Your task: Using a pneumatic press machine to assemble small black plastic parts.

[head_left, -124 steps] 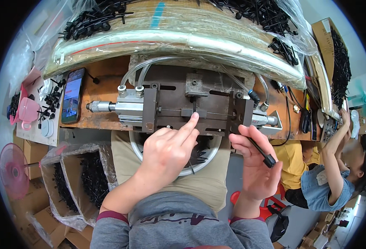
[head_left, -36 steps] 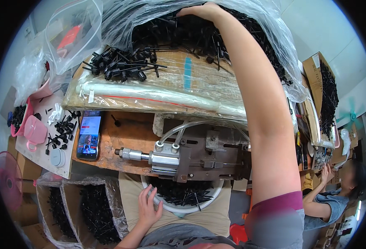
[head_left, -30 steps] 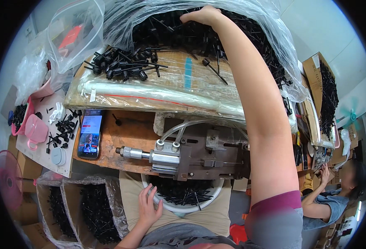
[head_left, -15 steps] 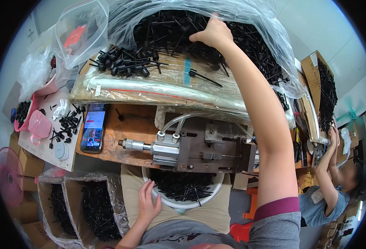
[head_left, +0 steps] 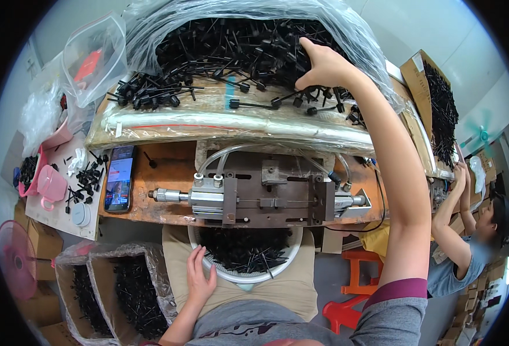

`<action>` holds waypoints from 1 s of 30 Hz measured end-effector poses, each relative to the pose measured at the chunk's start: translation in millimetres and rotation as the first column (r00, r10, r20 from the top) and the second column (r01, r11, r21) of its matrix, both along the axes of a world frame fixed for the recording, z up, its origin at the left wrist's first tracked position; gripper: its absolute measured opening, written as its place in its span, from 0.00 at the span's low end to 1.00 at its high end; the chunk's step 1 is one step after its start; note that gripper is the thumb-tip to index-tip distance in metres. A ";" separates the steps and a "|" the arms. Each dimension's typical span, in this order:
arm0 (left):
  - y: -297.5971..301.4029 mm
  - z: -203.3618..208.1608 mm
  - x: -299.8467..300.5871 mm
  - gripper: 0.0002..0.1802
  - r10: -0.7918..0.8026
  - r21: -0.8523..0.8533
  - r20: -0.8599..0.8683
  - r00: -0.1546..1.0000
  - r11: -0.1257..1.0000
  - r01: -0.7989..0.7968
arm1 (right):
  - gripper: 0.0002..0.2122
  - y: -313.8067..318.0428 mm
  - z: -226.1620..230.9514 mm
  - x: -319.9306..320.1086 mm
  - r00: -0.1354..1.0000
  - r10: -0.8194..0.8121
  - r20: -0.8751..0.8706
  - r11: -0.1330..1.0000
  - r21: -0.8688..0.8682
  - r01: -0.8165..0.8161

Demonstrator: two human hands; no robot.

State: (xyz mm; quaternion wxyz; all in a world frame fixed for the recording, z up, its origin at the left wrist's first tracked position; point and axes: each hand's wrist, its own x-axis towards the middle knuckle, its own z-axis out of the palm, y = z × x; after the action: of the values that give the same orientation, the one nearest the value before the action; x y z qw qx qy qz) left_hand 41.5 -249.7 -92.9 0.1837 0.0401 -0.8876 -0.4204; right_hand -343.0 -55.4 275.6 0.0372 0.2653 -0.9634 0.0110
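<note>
My right hand (head_left: pixel 330 64) reaches into a heap of black plastic parts with thin rods (head_left: pixel 237 49) inside a clear plastic bag (head_left: pixel 355 26). Its thumb and forefinger are spread wide, with black parts beside and below them; the other fingers are hidden. My left hand (head_left: pixel 198 281) rests at my lap against the left rim of a round white basket (head_left: pixel 264 277), its fingers stretched out and nothing in them. More black rod parts (head_left: pixel 246 251) fill the basket. Between the two stands a small metal fixture with air cylinders (head_left: pixel 272 202).
A phone (head_left: pixel 119 179) lies left of the fixture, near a pink cup (head_left: pixel 51 183). Two lined boxes of black parts (head_left: pixel 133 294) stand at lower left. A red stool (head_left: pixel 344 311) is at lower right. A co-worker (head_left: pixel 468 242) handles parts at far right.
My right hand has moved right and nearer, and black parts have spread toward the front of the heap. The view has shifted slightly; my left hand stays by the basket.
</note>
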 end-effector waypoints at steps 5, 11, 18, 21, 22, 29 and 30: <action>1.3 -0.7 -1.1 0.32 -0.014 -0.010 -0.007 1.000 1.000 0.014 | 0.45 0.5 -18.2 3.9 0.978 0.090 -0.187 0.992 0.100 -0.072; 0.6 -5.6 2.7 0.32 0.008 0.036 0.024 1.000 0.999 -0.009 | 0.42 -2.3 -25.4 12.2 0.961 0.168 -0.221 0.986 0.059 -0.159; 0.0 -7.1 3.3 0.31 0.013 0.077 0.006 1.000 0.997 -0.014 | 0.29 31.2 -36.8 33.0 0.950 0.164 -0.266 0.945 -0.233 -0.228; 0.3 -7.9 4.3 0.32 0.025 0.074 -0.025 0.999 0.997 -0.023 | 0.23 32.9 -45.4 45.1 0.959 0.119 -0.257 0.913 -0.352 -0.207; 1.0 -8.3 3.9 0.33 0.029 0.082 -0.041 0.999 0.996 -0.025 | 0.22 33.6 -45.7 48.5 0.966 0.102 -0.240 0.901 -0.389 -0.192; 0.7 -10.8 2.9 0.37 0.026 0.099 -0.085 0.996 0.995 -0.018 | 0.17 16.0 -69.0 53.2 0.862 0.197 -0.466 0.855 -0.349 -0.384; -0.1 -11.1 4.0 0.37 0.034 0.102 -0.088 0.996 0.994 -0.025 | 0.17 14.2 -70.2 50.4 0.835 0.221 -0.505 0.842 -0.333 -0.424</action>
State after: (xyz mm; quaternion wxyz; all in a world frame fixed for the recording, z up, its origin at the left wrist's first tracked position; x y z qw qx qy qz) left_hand 45.5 -249.8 -104.0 0.2272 0.0435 -0.8554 -0.4634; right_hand -292.6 -41.2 205.4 0.3129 0.4081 -0.8408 0.1692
